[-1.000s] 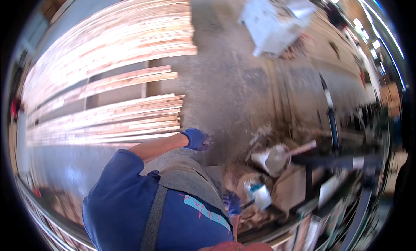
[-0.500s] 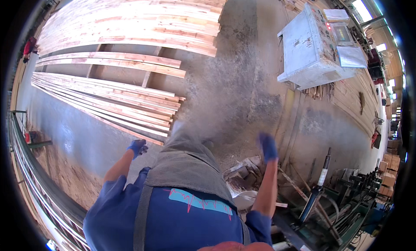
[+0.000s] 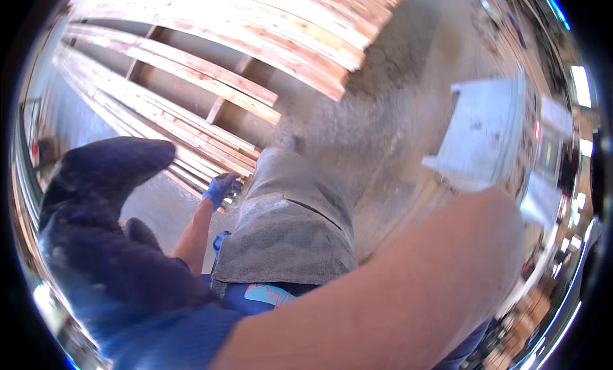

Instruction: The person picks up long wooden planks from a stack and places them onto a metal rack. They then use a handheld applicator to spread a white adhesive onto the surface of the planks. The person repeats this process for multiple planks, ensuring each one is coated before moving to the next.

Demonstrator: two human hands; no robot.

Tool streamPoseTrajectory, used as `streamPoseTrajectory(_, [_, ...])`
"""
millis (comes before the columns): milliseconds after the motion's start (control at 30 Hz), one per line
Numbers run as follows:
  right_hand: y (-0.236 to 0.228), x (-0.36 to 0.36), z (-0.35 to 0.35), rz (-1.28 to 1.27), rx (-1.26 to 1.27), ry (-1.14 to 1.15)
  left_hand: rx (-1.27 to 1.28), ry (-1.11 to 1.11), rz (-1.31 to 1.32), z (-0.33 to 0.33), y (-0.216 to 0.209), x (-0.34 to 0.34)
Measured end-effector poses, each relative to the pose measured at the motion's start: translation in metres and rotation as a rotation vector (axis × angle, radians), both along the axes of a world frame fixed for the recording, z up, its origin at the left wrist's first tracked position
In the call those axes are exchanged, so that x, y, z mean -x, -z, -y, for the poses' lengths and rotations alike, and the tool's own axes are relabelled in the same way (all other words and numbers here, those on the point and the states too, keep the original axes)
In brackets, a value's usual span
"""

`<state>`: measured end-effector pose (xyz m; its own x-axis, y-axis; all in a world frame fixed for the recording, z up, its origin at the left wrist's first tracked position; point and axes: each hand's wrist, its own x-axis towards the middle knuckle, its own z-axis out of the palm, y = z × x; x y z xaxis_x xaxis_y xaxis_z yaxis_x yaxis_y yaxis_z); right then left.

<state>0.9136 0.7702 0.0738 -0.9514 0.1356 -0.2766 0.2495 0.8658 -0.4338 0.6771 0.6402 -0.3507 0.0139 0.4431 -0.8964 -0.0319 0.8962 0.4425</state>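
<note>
A grey machine (image 3: 485,133) stands on the dusty floor (image 3: 389,108). Beside it, a co-worker (image 3: 287,223) bends in a grey apron.

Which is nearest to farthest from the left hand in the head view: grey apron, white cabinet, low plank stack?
From the left hand:
1. low plank stack, at the hand, which is on or right by the plank ends, left of centre.
2. grey apron, just to its right, centre.
3. white cabinet, far right across the dusty floor.
</note>
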Motion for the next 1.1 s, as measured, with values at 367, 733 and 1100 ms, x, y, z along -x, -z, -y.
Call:
streamPoseTrajectory(367, [0.061,-0.125,-0.214,0.163,-0.089,-0.089,-0.074,-0.156,-0.149,-0.174,-0.021,-0.089])
streamPoseTrajectory(733, [0.511,-0.473,-0.384,-0.005,1.401,1.835,-0.051,-0.272,-0.232,-0.268,-0.046,-0.223])
streamPoseTrajectory(1100, [0.536,-0.419,-0.444,-0.219,1.523,1.911,-0.512,0.718,-0.696,-0.513,0.059,-0.319])
